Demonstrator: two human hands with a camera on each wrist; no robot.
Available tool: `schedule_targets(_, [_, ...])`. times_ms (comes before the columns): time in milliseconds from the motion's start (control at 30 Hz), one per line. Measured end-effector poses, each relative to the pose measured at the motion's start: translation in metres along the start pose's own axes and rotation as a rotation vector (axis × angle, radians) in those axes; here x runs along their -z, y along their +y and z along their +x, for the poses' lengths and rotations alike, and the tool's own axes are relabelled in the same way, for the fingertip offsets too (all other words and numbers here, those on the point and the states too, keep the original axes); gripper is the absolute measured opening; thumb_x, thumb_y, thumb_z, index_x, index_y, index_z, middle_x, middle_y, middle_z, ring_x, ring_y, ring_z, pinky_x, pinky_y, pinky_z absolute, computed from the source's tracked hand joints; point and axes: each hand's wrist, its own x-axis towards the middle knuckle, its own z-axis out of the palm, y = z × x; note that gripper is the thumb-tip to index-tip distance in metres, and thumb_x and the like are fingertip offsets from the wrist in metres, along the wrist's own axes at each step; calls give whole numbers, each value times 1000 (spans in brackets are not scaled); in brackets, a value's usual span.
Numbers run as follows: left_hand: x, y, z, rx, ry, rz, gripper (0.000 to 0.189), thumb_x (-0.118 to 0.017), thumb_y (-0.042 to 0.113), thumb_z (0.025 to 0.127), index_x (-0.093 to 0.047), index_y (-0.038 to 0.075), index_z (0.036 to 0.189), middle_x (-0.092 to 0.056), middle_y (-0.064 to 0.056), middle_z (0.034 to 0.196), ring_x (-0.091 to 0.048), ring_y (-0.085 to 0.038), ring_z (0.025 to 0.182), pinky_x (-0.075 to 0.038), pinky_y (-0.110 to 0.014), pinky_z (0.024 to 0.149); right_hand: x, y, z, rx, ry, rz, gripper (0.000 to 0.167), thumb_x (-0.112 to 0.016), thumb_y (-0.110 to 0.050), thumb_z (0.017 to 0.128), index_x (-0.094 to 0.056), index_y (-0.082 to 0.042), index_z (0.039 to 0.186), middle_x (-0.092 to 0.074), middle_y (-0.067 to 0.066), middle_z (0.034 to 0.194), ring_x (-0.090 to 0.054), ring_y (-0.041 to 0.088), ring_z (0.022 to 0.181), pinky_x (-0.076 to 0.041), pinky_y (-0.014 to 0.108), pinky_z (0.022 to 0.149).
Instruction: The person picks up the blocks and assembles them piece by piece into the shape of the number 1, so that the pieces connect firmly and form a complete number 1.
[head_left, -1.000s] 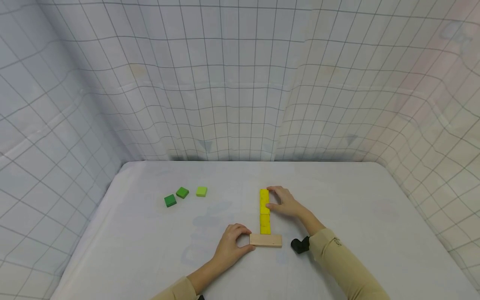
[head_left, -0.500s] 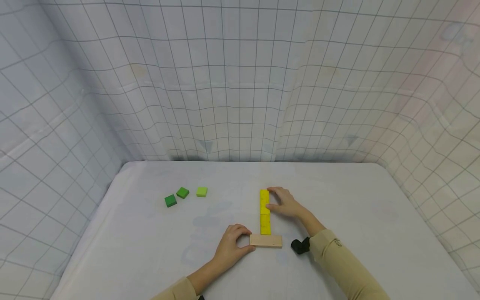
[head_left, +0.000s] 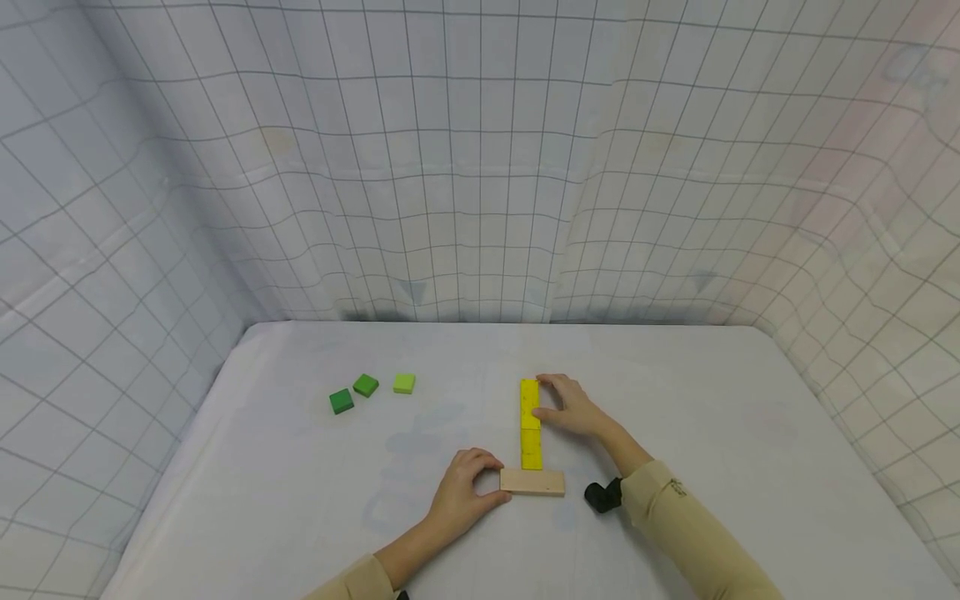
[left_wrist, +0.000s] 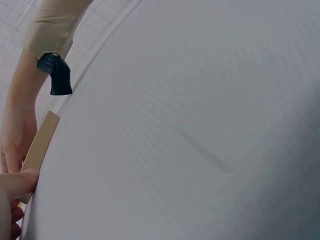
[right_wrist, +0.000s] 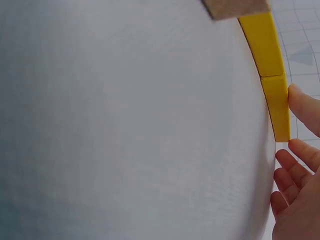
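In the head view, two yellow blocks lie end to end in a line on the table, the far one (head_left: 529,402) and the near one (head_left: 531,450). Crosswise at their near end lies a plain wooden block (head_left: 536,482), forming an upside-down T with them. My left hand (head_left: 461,498) pinches the wooden block's left end, thumb on the near side and fingers on the far side. My right hand (head_left: 576,410) holds the far yellow block, thumb (right_wrist: 301,106) against its right side and index finger at its far end. The right wrist view shows the seam between the yellow blocks.
Three small green blocks lie at the back left: a dark green one (head_left: 341,402), a mid-green one (head_left: 365,385) and a light green one (head_left: 403,383). A black wrist device (head_left: 602,496) juts from the right sleeve beside the wooden block. Grid-patterned curtains (head_left: 480,167) enclose the white table (head_left: 262,500).
Both hands keep their places on the blocks, and the blocks stay lined up. The right sleeve and its black device have shifted very slightly to the right.
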Motion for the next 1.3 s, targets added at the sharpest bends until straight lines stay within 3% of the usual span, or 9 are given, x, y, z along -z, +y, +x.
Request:
schedule_targets(267, [0,1,1,11,-9,5,32,-81,25,67,-65,13,93,-58,7,97,-49,-13,94,-43,-31,84,2,-7,-6,-2,20,21,62,-65,-25,85,-38,4,133,-42,21,132,-34,37,124,-25,52,103])
schedule_targets(733, [0,0,1,7,-8,10,32,-80,26,68,-65,14,94,-58,7,97,-49,-12,93,-44,-31,83,0,-9,-14,-68,34,31,61,-65,-28,85,-40,-1,134,-42,18,133,-36,34,123,-29,50,101])
schedule_targets(1067, [0,0,1,-9,14,21,33,-82,24,66,-66,14,93,-59,7,96,-49,-13,92,-44,-32,82,2,-27,-57,-72,100,151,53,-67,-19,83,-47,-5,129,-51,14,124,-47,31,110,-37,49,93])
schedule_targets(1300, [-2,-1,0,10,6,21,33,-82,25,66,-66,15,93,-59,8,96,-49,-12,94,-44,-32,84,-7,-24,-89,-36,106,183,50,-71,-22,80,-52,-7,123,-56,10,117,-51,25,101,-42,40,85])
